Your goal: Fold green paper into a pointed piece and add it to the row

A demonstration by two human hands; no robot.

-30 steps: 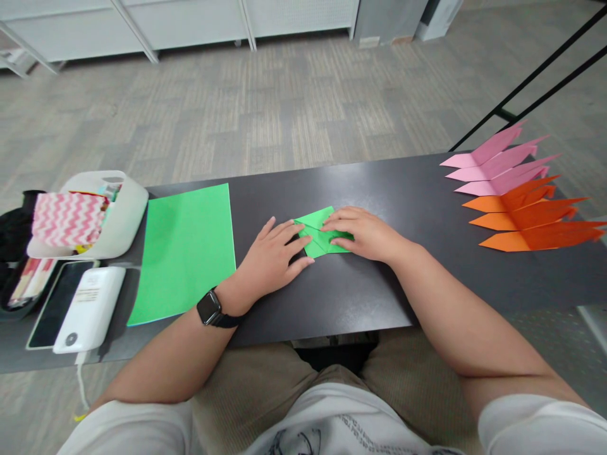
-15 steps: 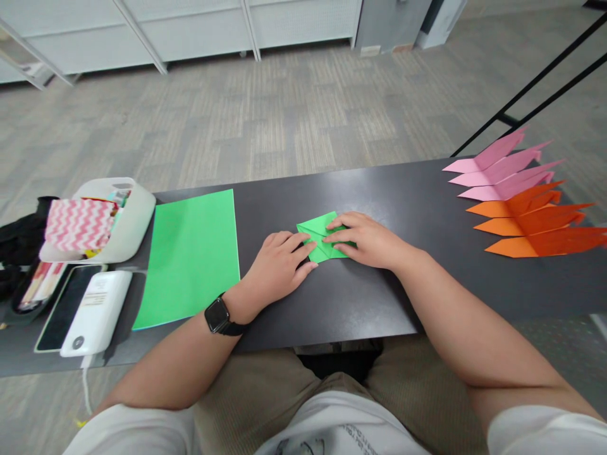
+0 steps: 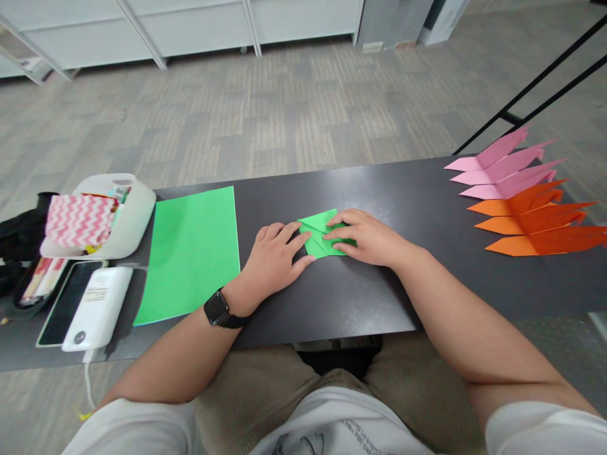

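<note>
1. Two bare hands work at one dark grey, smooth-topped table (image 3: 327, 303).
2. One small, flat, bright green piece of folded paper (image 3: 318, 235) lies on the tabletop between them, near the middle, its crease lines showing.
3. The left hand (image 3: 271, 262) is palm down with fingers spread, fingertips touching the folded paper's left side; one black square-faced watch (image 3: 217, 308) is on that wrist.
4. The right hand (image 3: 372, 239) is also spread, its fingers slightly bent and resting on the right part.
5. To the left lies one pile of large rectangular green paper sheets (image 3: 192, 256); I cannot count its layers.
6. Beyond it are one white plastic basket (image 3: 136, 224), one dark-screened phone (image 3: 66, 309) and one white, rounded power bank (image 3: 97, 309) with one white cable (image 3: 88, 382).
7. At the right stand six pointed folded-paper figures in a row: three pink ones (image 3: 507, 164) and three orange ones (image 3: 526, 222).
</note>
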